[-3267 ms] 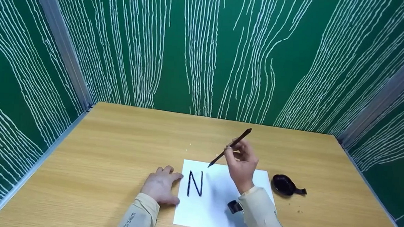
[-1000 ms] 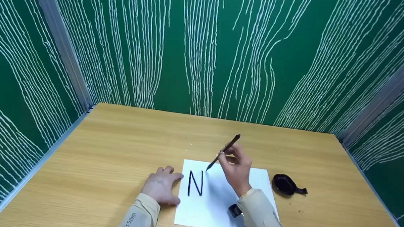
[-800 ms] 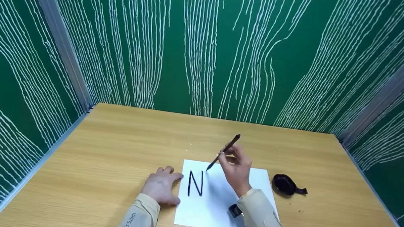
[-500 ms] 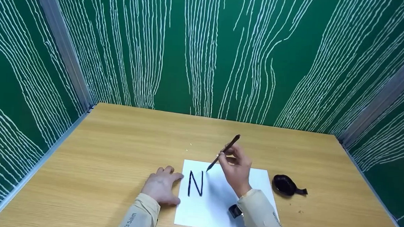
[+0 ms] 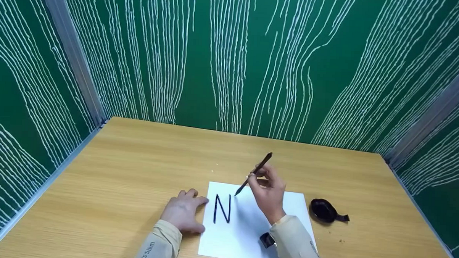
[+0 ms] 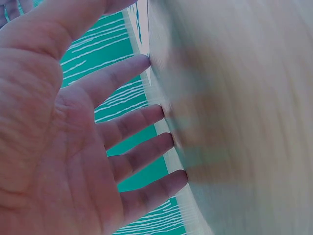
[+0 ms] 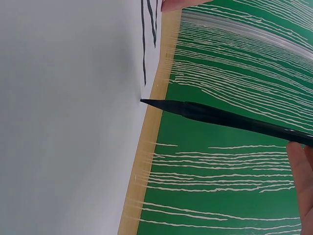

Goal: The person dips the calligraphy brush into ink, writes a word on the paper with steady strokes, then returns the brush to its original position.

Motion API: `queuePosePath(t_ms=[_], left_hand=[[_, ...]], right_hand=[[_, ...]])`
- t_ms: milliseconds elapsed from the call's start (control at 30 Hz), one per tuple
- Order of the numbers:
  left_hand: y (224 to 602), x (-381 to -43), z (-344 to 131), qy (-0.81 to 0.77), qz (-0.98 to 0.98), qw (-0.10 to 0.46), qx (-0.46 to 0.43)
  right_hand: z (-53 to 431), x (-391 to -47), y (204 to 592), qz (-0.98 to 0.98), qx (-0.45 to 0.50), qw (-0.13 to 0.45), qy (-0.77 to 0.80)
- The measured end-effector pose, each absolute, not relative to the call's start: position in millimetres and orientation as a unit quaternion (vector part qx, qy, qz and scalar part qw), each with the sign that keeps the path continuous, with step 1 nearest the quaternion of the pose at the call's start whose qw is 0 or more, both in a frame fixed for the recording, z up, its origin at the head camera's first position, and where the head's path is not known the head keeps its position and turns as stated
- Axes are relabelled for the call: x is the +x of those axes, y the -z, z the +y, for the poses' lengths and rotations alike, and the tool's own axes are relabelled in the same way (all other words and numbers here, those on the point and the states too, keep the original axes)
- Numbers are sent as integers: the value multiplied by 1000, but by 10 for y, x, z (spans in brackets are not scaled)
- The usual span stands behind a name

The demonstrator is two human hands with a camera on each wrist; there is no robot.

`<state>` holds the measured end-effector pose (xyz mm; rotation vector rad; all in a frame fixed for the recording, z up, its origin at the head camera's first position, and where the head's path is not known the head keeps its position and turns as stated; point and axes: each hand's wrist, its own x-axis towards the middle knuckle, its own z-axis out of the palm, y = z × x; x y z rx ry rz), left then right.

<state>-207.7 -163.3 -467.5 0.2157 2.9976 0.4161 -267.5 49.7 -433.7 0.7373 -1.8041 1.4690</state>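
Note:
My right hand (image 5: 270,191) pinches a slim black ink brush (image 5: 262,163) between thumb and fingers. Its pointed tip is right at the surface of the white paper (image 5: 248,236), just right of the upper end of a large black letter N (image 5: 222,209). In the right wrist view the brush (image 7: 220,116) slants in from the right, its dark tip meeting the sheet. Spread across the table, my left hand (image 5: 182,213) holds nothing. Its thumb and index fingertip rest at the paper's left edge. The left wrist view shows the left hand's (image 6: 73,137) fingertips down on the tabletop.
A small black dish with a short handle (image 5: 323,210) stands right of the paper on the wooden table (image 5: 136,160). Dark specks lie near it, and tiny white bits beyond the sheet. Green walls with white lines (image 5: 197,66) enclose the table's back and sides.
Since the oldest frame, my right hand has shifted slightly left and toward me, bringing the brush tip down to the paper. Over the last second it barely creeps downward. The left hand stays put.

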Motion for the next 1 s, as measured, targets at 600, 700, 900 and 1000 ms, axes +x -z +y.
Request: queuePosePath(t_ms=[600, 700, 900, 1000], left_hand=[[4688, -2080, -1624, -139, 987, 46, 69], [4686, -2083, -1622, -141, 986, 50, 66], [4687, -2081, -1627, -144, 986, 52, 65], [4692, -2075, -1635, -143, 986, 50, 68]], right_hand=[[508, -2666, 4338, -712, 266, 342, -552], [506, -2663, 4337, -715, 264, 343, -549], [500, -2652, 4332, -716, 261, 338, -552], [500, -2653, 4330, -711, 268, 335, -558]])
